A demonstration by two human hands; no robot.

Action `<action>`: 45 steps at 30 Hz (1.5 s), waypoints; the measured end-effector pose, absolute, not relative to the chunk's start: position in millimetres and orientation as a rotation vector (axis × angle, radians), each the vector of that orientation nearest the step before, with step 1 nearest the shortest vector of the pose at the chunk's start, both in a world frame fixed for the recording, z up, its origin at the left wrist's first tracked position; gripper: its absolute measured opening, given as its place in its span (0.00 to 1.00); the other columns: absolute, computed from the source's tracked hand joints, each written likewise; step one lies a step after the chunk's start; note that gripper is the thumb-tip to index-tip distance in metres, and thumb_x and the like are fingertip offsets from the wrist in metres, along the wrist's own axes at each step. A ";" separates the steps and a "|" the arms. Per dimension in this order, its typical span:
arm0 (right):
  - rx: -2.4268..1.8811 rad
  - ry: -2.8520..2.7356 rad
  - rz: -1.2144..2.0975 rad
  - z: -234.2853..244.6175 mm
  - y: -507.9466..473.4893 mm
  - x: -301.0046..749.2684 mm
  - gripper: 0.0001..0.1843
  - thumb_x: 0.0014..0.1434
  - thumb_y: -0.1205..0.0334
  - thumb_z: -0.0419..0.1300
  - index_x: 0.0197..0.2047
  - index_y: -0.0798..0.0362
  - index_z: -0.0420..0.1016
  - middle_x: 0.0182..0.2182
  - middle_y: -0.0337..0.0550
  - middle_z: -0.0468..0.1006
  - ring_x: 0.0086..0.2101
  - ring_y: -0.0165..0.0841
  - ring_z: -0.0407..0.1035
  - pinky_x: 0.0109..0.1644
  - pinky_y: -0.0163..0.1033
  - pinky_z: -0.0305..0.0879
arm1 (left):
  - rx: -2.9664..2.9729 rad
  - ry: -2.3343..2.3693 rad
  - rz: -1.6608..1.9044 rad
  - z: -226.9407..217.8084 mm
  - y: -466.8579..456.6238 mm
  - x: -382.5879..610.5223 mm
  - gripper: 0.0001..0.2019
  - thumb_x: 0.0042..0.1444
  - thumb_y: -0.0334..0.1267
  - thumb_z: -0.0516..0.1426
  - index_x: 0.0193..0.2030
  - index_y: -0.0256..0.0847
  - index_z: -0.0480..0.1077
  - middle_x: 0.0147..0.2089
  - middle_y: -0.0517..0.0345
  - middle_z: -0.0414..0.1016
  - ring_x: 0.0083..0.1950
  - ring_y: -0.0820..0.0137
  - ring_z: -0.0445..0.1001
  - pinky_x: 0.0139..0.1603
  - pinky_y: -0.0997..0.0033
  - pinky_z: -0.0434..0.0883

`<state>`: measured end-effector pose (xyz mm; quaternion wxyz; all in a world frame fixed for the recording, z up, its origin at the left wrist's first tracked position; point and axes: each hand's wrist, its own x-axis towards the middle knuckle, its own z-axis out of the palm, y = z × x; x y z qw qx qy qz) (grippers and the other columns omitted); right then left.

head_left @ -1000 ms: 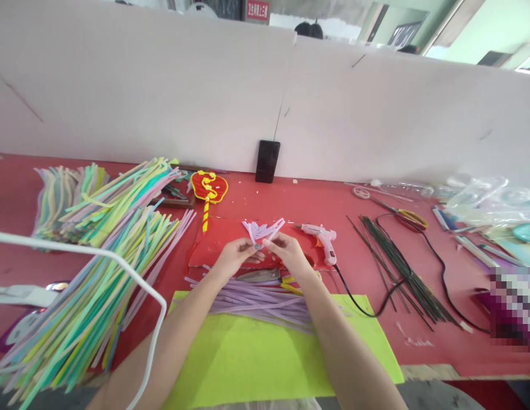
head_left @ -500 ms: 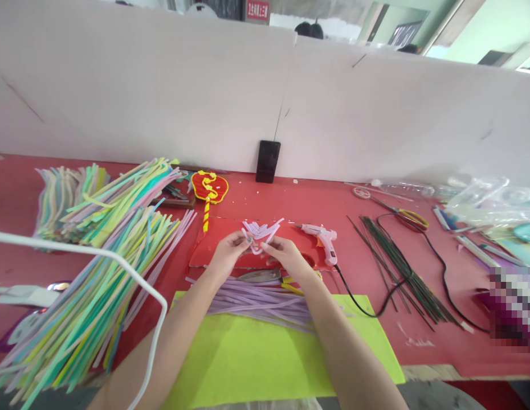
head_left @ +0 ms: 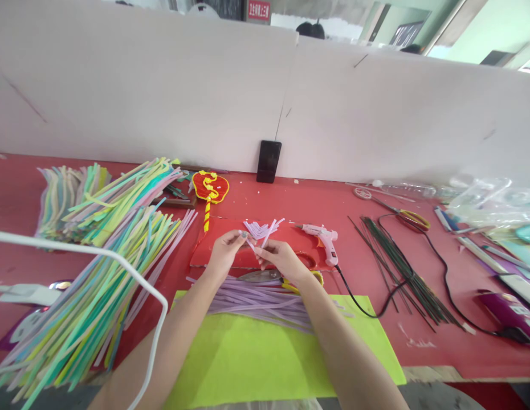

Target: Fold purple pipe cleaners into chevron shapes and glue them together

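Between my hands is a lilac pipe cleaner (head_left: 268, 234), bent at its lower end, with one leg rising up to the right. My left hand (head_left: 225, 251) pinches its left part between thumb and fingertips. My right hand (head_left: 281, 257) is closed on it near the bend, partly hiding it. Just beyond the fingertips, several bent lilac pipe cleaners (head_left: 255, 229) lie on a red board (head_left: 213, 259). Nearer to me, under the wrists, are scissors (head_left: 261, 277) with yellow handles and a spread of straight lilac pipe cleaners (head_left: 256, 302).
A pink glue gun (head_left: 322, 236) lies right of the board, its black cord trailing right. Dark wire stems (head_left: 402, 273) are further right. Bundled coloured pipe cleaners (head_left: 89, 290) and a white cable (head_left: 132, 270) occupy the left. A phone (head_left: 269, 162) leans on the white partition.
The pipe cleaner in my hands was a wide V; now its legs sit differently, and the left part is mostly behind my fingers. My hands have shifted only slightly.
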<state>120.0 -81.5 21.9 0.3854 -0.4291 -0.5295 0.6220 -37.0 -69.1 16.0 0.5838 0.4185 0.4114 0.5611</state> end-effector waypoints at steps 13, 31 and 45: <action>-1.145 -1.449 1.546 22.4 -81.6 122.1 0.21 0.47 0.43 0.64 0.27 0.54 0.69 0.22 0.35 0.72 0.22 0.27 0.68 0.29 0.36 0.68 | 1.121 1.090 1.367 18.2 -70.8 -38.8 0.16 0.44 0.51 0.63 0.28 0.38 0.75 0.28 0.55 0.78 0.35 0.65 0.76 0.45 0.64 0.72; -1.161 -1.355 1.305 17.9 -76.2 116.7 0.21 0.47 0.40 0.61 0.25 0.50 0.68 0.21 0.37 0.71 0.22 0.31 0.67 0.32 0.39 0.68 | 1.046 1.124 1.353 16.8 -68.7 -37.3 0.14 0.39 0.46 0.65 0.28 0.38 0.76 0.28 0.57 0.78 0.33 0.68 0.75 0.41 0.68 0.72; -1.341 -1.716 0.710 11.2 -83.7 110.5 0.18 0.58 0.47 0.53 0.27 0.52 0.69 0.24 0.40 0.72 0.26 0.31 0.65 0.34 0.35 0.61 | 1.353 1.196 1.360 19.5 -73.2 -38.7 0.08 0.47 0.41 0.60 0.29 0.38 0.75 0.30 0.57 0.78 0.35 0.68 0.76 0.39 0.72 0.71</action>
